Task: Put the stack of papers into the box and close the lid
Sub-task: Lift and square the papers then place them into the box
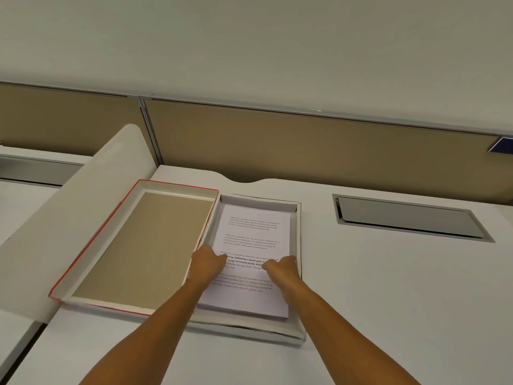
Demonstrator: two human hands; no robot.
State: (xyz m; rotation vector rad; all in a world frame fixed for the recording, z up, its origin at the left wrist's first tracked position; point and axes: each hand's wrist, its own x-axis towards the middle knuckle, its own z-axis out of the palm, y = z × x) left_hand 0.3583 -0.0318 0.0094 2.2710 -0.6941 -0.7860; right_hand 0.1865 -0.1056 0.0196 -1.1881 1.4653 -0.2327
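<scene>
Head view — both hands (206, 263) (280, 266) reach forward, fingers curled onto the papers (249, 240) in the box (298, 273).

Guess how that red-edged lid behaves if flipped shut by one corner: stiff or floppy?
The lid looks like thin card with shallow walls, so probably light and a bit twisty from one corner. It is broad and flat, so likely easier with both hands. It lies open beside the box, edges touching.

The papers (251, 254) lie in the box (299, 273), with both hands (208, 263) (280, 266) resting on them. The lid (138, 245) lies open just left of the box, touching it, both on the desk (388, 287).
</scene>
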